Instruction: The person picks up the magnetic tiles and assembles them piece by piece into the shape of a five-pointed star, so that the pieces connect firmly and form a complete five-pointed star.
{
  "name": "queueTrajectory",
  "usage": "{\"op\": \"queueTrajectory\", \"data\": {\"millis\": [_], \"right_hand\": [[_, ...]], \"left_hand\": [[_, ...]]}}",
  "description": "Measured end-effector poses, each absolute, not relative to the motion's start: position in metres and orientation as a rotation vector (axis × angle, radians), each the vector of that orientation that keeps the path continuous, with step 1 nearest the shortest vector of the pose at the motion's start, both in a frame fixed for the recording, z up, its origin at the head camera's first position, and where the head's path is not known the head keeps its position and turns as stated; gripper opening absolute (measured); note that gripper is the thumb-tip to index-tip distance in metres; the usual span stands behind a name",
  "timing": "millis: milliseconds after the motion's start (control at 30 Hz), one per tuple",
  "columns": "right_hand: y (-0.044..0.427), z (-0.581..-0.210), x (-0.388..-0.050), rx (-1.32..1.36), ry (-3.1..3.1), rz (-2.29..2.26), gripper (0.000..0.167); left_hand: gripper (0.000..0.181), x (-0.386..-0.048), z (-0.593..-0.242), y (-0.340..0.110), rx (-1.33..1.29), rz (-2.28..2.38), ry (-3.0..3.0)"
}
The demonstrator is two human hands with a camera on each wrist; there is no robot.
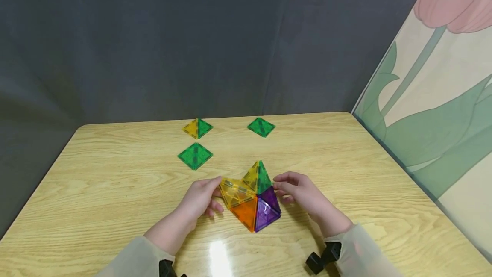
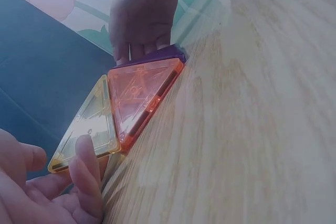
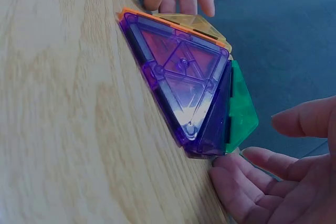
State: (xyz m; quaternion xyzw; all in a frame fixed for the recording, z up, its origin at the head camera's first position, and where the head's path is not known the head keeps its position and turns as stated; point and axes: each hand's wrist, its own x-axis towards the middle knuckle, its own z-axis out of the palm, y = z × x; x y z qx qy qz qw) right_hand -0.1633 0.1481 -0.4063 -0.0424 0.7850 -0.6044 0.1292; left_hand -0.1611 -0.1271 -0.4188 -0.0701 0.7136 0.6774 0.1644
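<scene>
Between the hands, joined translucent triangular tiles stand raised in a ring-like shape: yellow tiles (image 1: 234,191), an orange tile (image 1: 246,213), purple tiles (image 1: 267,213) and a green tile (image 1: 264,181). The left hand (image 1: 197,200) touches the outer yellow corner, fingers loosely bent; in the left wrist view its fingertips lie by the yellow tile (image 2: 92,121). On the other side, the right hand (image 1: 297,189) has its fingertips at the green and purple edge. The right wrist view shows its thumb apart from the green tile (image 3: 242,111) and its lower fingers near the base.
Farther back on the wooden table (image 1: 115,161) lie a yellow-and-green tile pair (image 1: 197,128), a green pair (image 1: 261,127) and, nearer, another green pair (image 1: 195,156). A dark curtain (image 1: 173,46) hangs behind, and a flower-patterned panel (image 1: 442,97) stands at the right.
</scene>
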Motion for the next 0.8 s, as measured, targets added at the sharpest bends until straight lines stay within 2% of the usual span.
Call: {"op": "queueTrajectory", "data": {"millis": [433,800], "right_hand": [[0.159,-0.397,-0.157,-0.175,2.176,-1.638,0.042],[0.159,-0.391,-0.153,-0.220,2.098,-1.680,0.050]], "left_hand": [[0.038,-0.153,-0.418,-0.140,-0.086,1.845,1.974],[0.059,-0.138,-0.416,-0.159,0.054,1.888,1.790]]}}
